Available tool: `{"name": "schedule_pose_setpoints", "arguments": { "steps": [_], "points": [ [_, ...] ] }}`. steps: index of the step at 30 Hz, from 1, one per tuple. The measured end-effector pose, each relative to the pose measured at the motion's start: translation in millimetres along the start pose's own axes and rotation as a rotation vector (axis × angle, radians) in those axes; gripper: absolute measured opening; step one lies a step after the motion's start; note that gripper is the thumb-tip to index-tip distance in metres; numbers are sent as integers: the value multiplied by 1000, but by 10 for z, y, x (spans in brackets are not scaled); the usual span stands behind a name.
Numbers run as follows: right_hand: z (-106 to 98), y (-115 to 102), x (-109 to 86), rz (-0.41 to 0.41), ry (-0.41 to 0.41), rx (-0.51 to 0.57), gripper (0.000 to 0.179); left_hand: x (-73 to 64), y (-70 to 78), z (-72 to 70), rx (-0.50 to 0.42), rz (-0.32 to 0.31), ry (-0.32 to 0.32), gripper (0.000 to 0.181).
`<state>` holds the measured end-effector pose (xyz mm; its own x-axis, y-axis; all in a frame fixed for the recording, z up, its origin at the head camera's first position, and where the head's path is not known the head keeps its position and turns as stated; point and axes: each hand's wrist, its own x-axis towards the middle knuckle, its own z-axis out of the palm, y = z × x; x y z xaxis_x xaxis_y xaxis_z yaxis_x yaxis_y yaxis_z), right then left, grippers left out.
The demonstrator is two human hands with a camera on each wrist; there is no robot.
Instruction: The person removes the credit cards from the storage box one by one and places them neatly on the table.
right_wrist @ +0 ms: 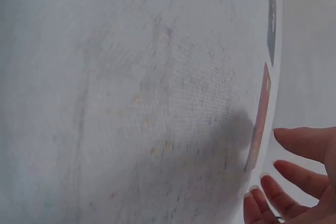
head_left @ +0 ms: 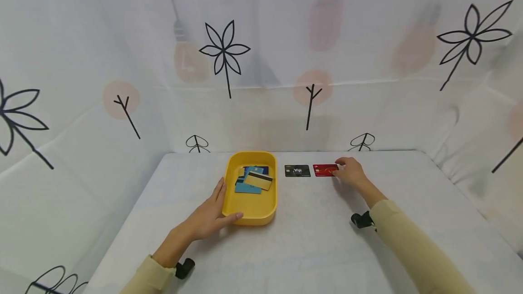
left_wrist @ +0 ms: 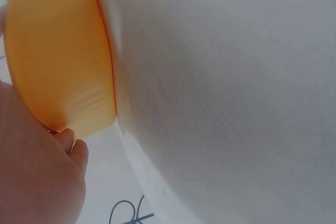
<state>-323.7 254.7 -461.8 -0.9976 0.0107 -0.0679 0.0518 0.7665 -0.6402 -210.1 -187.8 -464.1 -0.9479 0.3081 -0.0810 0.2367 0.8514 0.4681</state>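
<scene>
My left hand (head_left: 210,217) rests against the near left part of a yellow tray (head_left: 250,208). Its fingers lie along the tray's left side, with the thumb over the near rim. Inside lie several bank-style cards, among them a gold card (head_left: 258,180) with a dark stripe and a light blue card (head_left: 247,188). To the right of the tray, a black card (head_left: 297,170) marked Vip lies flat beside a red card (head_left: 324,170). My right hand (head_left: 350,171) is at the red card's right end. In the right wrist view, its fingers (right_wrist: 302,179) are spread apart above the card.
A white cloth covers the table (head_left: 310,253). Behind and at both sides hangs a white curtain (head_left: 261,117) with dark flower drawings and pale pink shapes. A small black device (head_left: 185,268) sits at the left wrist, and another black device (head_left: 362,220) at the right.
</scene>
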Motion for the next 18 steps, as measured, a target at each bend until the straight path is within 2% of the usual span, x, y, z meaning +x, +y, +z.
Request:
{"name": "schedule_pose_setpoints", "arguments": {
  "steps": [8,18],
  "points": [
    [-5,-33,-99,-38,-32,34,53,-4,-13,8,-4,0,2,114],
    [58,-260,-244,-121,-59,83,53,-6,-7,-2,-4,0,-2,114]
  ]
}}
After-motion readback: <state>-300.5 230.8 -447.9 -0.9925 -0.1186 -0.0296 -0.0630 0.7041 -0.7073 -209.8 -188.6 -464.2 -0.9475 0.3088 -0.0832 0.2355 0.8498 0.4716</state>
